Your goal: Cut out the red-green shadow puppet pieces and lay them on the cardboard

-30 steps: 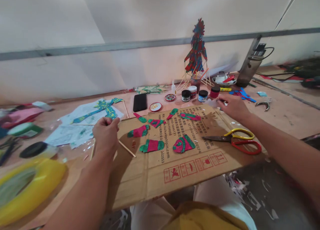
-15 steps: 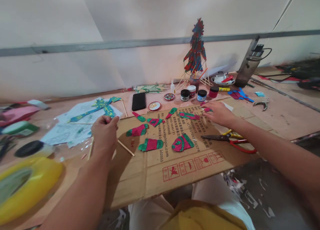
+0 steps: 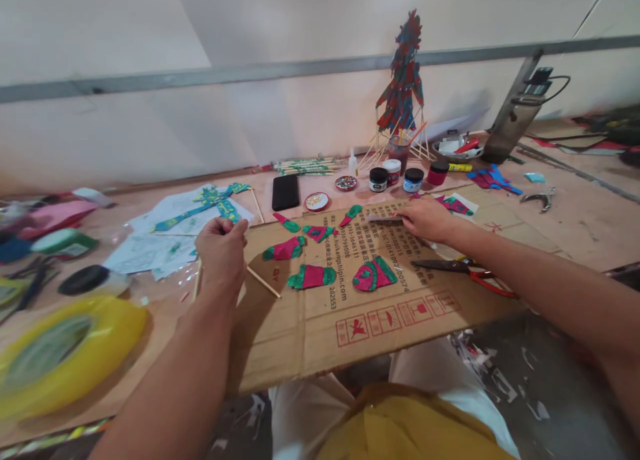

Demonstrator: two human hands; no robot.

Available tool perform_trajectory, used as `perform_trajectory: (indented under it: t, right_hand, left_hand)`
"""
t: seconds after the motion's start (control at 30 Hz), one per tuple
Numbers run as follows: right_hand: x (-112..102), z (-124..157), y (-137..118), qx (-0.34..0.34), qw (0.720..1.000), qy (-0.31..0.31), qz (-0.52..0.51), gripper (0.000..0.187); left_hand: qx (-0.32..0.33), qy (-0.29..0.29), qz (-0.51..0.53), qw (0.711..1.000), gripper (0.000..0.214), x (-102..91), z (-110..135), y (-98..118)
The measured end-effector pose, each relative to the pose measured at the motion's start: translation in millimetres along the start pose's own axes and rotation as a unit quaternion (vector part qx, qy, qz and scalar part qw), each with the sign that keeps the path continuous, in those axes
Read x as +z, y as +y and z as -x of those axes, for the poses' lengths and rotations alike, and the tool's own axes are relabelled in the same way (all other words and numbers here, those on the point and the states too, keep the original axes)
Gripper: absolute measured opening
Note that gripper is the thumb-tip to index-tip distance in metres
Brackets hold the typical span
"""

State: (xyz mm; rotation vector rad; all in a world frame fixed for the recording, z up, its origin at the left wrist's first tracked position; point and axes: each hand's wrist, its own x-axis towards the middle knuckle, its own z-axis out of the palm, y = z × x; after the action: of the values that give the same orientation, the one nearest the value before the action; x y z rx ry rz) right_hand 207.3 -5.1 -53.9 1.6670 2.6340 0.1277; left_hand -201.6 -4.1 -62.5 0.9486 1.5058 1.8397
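My left hand (image 3: 223, 247) is closed in a pinch above the cardboard's left side. Thin wooden sticks (image 3: 263, 281) come out from under it on both sides, apparently held in it; their upper ends are hidden. My right hand (image 3: 425, 218) pinches the right end of a narrow paper strip (image 3: 383, 217), its pale side showing, low over the cardboard sheet (image 3: 350, 373). Several pink-and-green painted paper cutouts lie there, among them a rounded piece (image 3: 374, 273) and a wide piece (image 3: 313, 277). Another painted cutout (image 3: 456, 205) lies just beyond my right hand.
Scissors (image 3: 443, 265) lie under my right forearm. At the back stand paint jars (image 3: 379, 179), a glue bottle (image 3: 353, 162), a black phone (image 3: 285, 193) and a painted figure on sticks (image 3: 403, 80). A yellow tape roll (image 3: 120, 333) is front left; a water bottle (image 3: 515, 127) stands right.
My right hand has moved slightly left onto the narrow strip, which now shows a pale side instead of pink and green. The cutout formerly under its fingers is uncovered. The view has shifted slightly.
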Motion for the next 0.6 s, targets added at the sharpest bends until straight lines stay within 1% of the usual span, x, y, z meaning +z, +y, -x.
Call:
perform_trajectory:
  t: [0.13,0.2,0.27,0.37,0.43,0.5,0.6]
  right_hand:
    - [-10,2,1,0.075,0.995,0.059,-0.019,0.038]
    - [-11,7,-3,0.075,0.994,0.077,-0.030,0.038]
    - [-8,16,-14,0.046,0.995,0.083,-0.044,0.036]
    - [5,34,-44,-0.012,0.992,0.080,-0.097,0.035]
    - [13,43,-68,-0.052,0.986,0.045,-0.153,0.041]
    - [18,47,-87,-0.077,0.979,0.009,-0.188,0.048]
    - [20,48,-101,-0.085,0.975,-0.011,-0.206,0.050]
  left_hand:
    - [0.003,-0.006,-0.011,1.000,0.035,0.1,0,-1]
    - [0.003,-0.007,-0.020,1.000,0.035,0.1,0,-2]
    - [0.002,-0.007,-0.027,1.000,0.035,0.1,1,-2]
    - [-0.005,-0.004,-0.040,0.999,0.035,0.6,2,-2]
    - [-0.007,-0.006,-0.052,0.999,0.035,0.9,2,-2]
    - [-0.006,-0.005,-0.058,0.998,0.036,0.8,2,-3]
    - [-0.002,0.003,-0.060,0.998,0.035,-0.5,0,-6]
